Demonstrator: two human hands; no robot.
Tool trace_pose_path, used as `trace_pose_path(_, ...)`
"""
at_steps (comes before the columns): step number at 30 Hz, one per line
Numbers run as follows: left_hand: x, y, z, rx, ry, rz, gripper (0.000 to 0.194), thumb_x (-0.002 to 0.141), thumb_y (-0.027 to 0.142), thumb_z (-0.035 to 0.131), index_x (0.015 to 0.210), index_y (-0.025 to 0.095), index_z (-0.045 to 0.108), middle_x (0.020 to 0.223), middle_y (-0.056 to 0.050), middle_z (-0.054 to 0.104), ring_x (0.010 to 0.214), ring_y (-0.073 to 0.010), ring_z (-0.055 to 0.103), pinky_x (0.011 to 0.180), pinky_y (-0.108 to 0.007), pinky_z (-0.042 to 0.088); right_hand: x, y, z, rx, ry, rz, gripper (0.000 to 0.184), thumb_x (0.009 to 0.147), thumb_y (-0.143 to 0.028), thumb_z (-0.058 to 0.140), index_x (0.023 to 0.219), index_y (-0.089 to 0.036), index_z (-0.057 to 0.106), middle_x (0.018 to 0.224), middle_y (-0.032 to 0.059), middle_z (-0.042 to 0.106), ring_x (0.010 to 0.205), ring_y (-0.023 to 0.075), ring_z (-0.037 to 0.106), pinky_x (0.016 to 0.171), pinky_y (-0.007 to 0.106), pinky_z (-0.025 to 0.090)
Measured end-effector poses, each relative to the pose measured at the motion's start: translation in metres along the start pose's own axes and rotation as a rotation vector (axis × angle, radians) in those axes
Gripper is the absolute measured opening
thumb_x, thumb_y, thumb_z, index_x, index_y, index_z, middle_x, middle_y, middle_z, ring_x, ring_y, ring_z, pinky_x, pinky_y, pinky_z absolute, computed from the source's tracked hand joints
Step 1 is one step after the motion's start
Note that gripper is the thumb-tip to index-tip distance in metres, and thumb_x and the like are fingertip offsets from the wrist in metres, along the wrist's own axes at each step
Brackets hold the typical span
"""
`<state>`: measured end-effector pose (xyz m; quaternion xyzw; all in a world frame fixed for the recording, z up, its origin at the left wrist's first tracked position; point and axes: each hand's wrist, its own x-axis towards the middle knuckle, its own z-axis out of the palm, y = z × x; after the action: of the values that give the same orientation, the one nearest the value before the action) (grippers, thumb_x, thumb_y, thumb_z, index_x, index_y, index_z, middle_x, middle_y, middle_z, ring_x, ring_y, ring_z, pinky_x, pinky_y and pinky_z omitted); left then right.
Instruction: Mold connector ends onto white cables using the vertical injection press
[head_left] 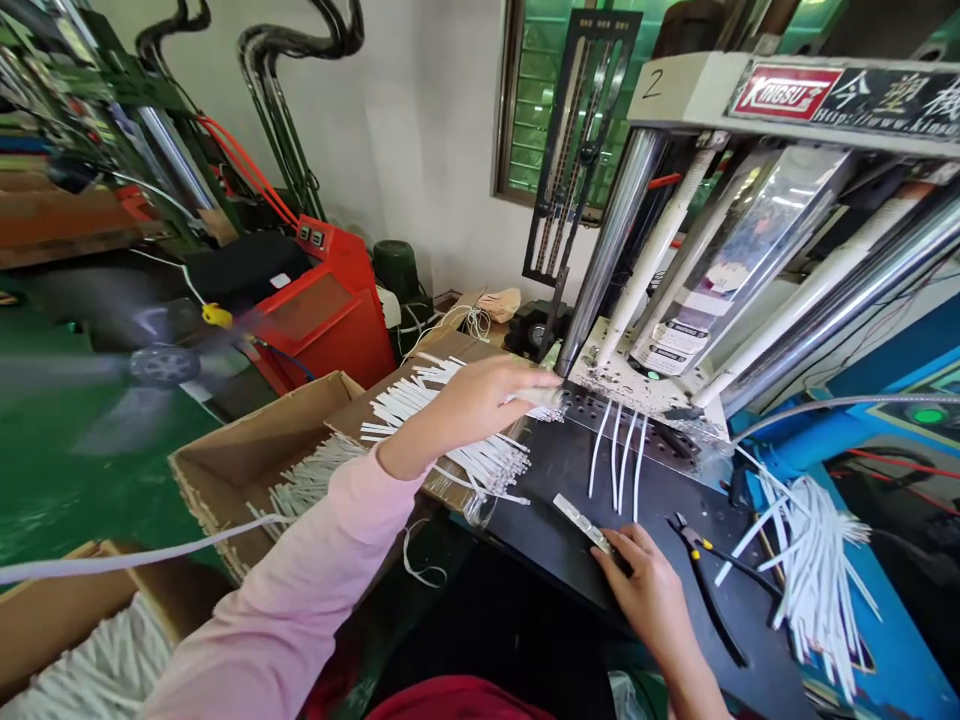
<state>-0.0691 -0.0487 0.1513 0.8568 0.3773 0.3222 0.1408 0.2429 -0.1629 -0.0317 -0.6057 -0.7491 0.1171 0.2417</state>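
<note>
My left hand (pixel 487 395) reaches across a pile of short white cables (pixel 420 400), toward the base of the press. Its fingers are closed around something pale that I cannot make out. Low over the black worktop (pixel 540 540), my right hand (pixel 649 585) pinches one end of a narrow metal bar (pixel 577 520), which points up and to the left. Between the hands and the press (pixel 660 370), several white cables (pixel 617 460) stick out from under the machine toward me. A pair of cutting pliers (pixel 705 575) with black handles lies to the right of my right hand.
More white cables (pixel 814 570) lie bundled on the right. Cardboard boxes (pixel 202 500) with cables stand at the left, beside a spinning fan (pixel 165 365) and a red machine cabinet (pixel 330 310). The press's steel columns (pixel 615 250) rise behind the worktop.
</note>
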Motion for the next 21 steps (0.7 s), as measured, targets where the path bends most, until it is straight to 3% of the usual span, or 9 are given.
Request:
trace_pose_path(3, -0.018, -0.048, 0.031, 0.233, -0.266, -0.085, 0.036, 0.09, 0.013, 0.052, 0.119, 0.024, 0.072, 0.102, -0.007, 0.071, 0.103, -0.0252, 0.06, 0.094, -0.041, 0.048, 0.001, 0.002, 0.006, -0.027, -0.02, -0.039, 0.028, 0.099, -0.043, 0.053, 0.11, -0.026, 0.073, 0.093, 0.0057, 0.064, 0.084, 0.0209, 0.066, 0.075, 0.031, 0.053)
trace_pose_path(5, -0.035, -0.073, 0.05, 0.255, -0.398, -0.182, 0.039, 0.089, 0.024, 0.062, 0.128, 0.025, 0.068, 0.123, -0.01, 0.067, 0.12, -0.0302, 0.056, 0.103, -0.045, 0.044, 0.004, 0.003, 0.011, -0.019, -0.039, -0.068, 0.027, 0.098, -0.042, 0.054, 0.11, -0.026, 0.073, 0.091, 0.0058, 0.063, 0.085, 0.0216, 0.065, 0.078, 0.033, 0.053)
trace_pose_path(8, -0.056, -0.097, 0.068, 0.208, -0.562, -0.319, 0.086, 0.073, 0.052, 0.08, 0.149, 0.032, 0.045, 0.16, -0.01, 0.037, 0.147, -0.0401, 0.03, 0.116, -0.058, 0.027, 0.008, 0.002, 0.013, 0.013, -0.072, -0.071, 0.026, 0.097, -0.039, 0.056, 0.11, -0.025, 0.074, 0.094, 0.0067, 0.063, 0.089, 0.0225, 0.065, 0.083, 0.034, 0.053)
trace_pose_path(11, -0.063, -0.105, 0.07, 0.135, -0.645, -0.368, 0.108, 0.065, 0.066, 0.08, 0.156, 0.035, 0.031, 0.166, -0.01, 0.023, 0.153, -0.0401, 0.016, 0.121, -0.061, 0.015, 0.014, -0.003, 0.008, 0.064, -0.115, -0.028, 0.025, 0.096, -0.037, 0.059, 0.112, -0.025, 0.073, 0.101, 0.0071, 0.064, 0.095, 0.0226, 0.065, 0.087, 0.034, 0.053)
trace_pose_path(13, -0.055, -0.106, 0.069, 0.093, -0.574, -0.337, 0.099, 0.072, 0.07, 0.073, 0.155, 0.035, 0.032, 0.165, -0.009, 0.027, 0.152, -0.0374, 0.02, 0.121, -0.058, 0.017, 0.02, -0.007, 0.001, 0.117, -0.171, -0.003, 0.026, 0.095, -0.038, 0.06, 0.115, -0.026, 0.072, 0.104, 0.0064, 0.064, 0.095, 0.0217, 0.066, 0.088, 0.033, 0.052)
trace_pose_path(16, -0.024, -0.105, 0.077, 0.105, -0.298, -0.287, 0.06, 0.093, 0.058, 0.055, 0.146, 0.032, 0.049, 0.155, -0.006, 0.047, 0.144, -0.0296, 0.039, 0.119, -0.048, 0.026, 0.039, -0.014, -0.007, 0.201, -0.229, 0.008, 0.026, 0.097, -0.038, 0.057, 0.115, -0.026, 0.072, 0.104, 0.0057, 0.066, 0.093, 0.0199, 0.066, 0.085, 0.031, 0.052)
trace_pose_path(18, 0.008, -0.107, 0.092, 0.18, -0.13, -0.351, 0.038, 0.1, 0.04, 0.046, 0.133, 0.029, 0.062, 0.141, -0.005, 0.061, 0.132, -0.025, 0.053, 0.115, -0.043, 0.032, 0.061, -0.019, -0.009, 0.234, -0.223, -0.011, 0.025, 0.097, -0.036, 0.056, 0.111, -0.024, 0.073, 0.1, 0.0057, 0.068, 0.088, 0.0192, 0.066, 0.082, 0.031, 0.051)
trace_pose_path(21, 0.056, -0.116, 0.122, 0.273, -0.034, -0.511, 0.035, 0.099, 0.021, 0.04, 0.116, 0.024, 0.071, 0.122, -0.007, 0.071, 0.116, -0.0248, 0.063, 0.106, -0.044, 0.038, 0.105, -0.025, -0.005, 0.252, -0.172, -0.064, 0.02, 0.094, -0.028, 0.06, 0.105, -0.023, 0.075, 0.096, 0.0052, 0.07, 0.085, 0.0188, 0.066, 0.079, 0.03, 0.051)
